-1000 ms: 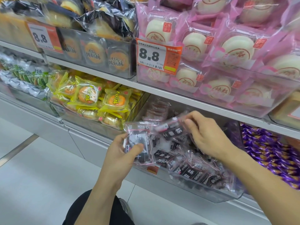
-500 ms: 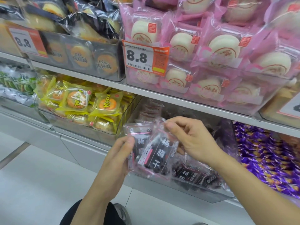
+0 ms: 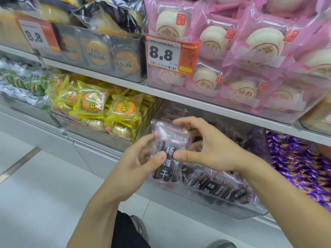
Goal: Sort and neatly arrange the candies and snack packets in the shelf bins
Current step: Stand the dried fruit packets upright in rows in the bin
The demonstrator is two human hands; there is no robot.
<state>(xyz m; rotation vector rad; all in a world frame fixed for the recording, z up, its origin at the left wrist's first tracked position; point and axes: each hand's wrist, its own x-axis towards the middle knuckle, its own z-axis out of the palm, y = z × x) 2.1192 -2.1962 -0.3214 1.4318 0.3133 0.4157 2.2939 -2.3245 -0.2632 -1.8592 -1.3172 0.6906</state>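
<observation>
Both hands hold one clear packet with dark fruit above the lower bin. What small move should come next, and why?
Probably lower the clear dark-fruit packet, gripped by the left hand and right hand, into the transparent plastic bin just below it, label facing forward: matching packets already lie there.

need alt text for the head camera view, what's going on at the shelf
Both hands, left and right, hold a clear packet with dark labels in front of a lower-shelf bin of the same packets. Yellow packets fill the bin to the left, purple candies the one to the right; pink bun packs sit above behind an 8.8 price tag.
</observation>
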